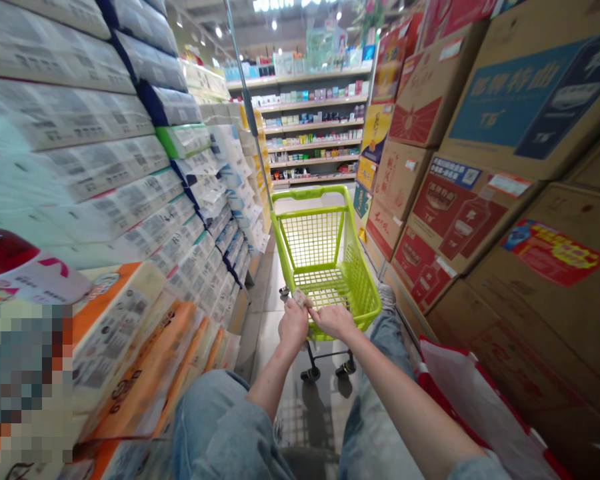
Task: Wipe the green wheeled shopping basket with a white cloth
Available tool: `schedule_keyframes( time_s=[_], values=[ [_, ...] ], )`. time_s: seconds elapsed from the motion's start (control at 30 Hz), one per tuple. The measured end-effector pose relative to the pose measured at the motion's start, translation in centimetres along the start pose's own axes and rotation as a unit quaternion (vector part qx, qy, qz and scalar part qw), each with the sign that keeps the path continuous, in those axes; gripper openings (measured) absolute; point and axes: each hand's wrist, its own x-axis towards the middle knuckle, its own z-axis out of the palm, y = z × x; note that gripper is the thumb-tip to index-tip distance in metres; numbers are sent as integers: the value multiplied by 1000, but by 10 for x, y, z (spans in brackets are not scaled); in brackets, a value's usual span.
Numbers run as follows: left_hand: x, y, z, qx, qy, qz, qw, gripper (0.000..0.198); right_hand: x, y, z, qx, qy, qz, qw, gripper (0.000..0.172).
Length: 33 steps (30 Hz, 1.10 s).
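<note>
A lime-green shopping cart [365, 267] with a mesh basket stands in front of me, a thin pole rising from its far left corner. At the near left corner of the basket rim, my left hand [294, 327] is closed on a crumpled, pale cloth [303, 298]. My right hand [334, 321] reaches across the near rim, its fingers bent and closed at the same cloth. Part of the cloth is hidden by my fingers. Inside the basket only the mesh floor shows.
Stacked tissue packs [180, 207] line the left side, with orange packs [145, 373] close by. Cardboard boxes [460, 220] are piled on the right. A red-edged bag [475, 393] lies near my right leg. Product shelves [315, 123] stand at the aisle's far end.
</note>
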Motion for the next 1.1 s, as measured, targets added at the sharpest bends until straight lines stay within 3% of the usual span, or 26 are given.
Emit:
schedule_keyframes(
  time_s=[0.2, 0.43, 0.53, 1.1],
  values=[
    [25, 3, -8, 45, 29, 23, 998, 27, 3, -2, 1, -6, 23, -6, 1000, 62],
    [53, 14, -21, 33, 40, -27, 998, 29, 5, -8, 4, -9, 19, -7, 1000, 58],
    [55, 12, -19, 35, 56, -16, 998, 27, 7, -8, 6, -15, 26, -9, 999, 56],
    [45, 5, -21, -10, 27, -6, 1000, 31, 5, 2, 4, -5, 26, -5, 1000, 52]
  ],
)
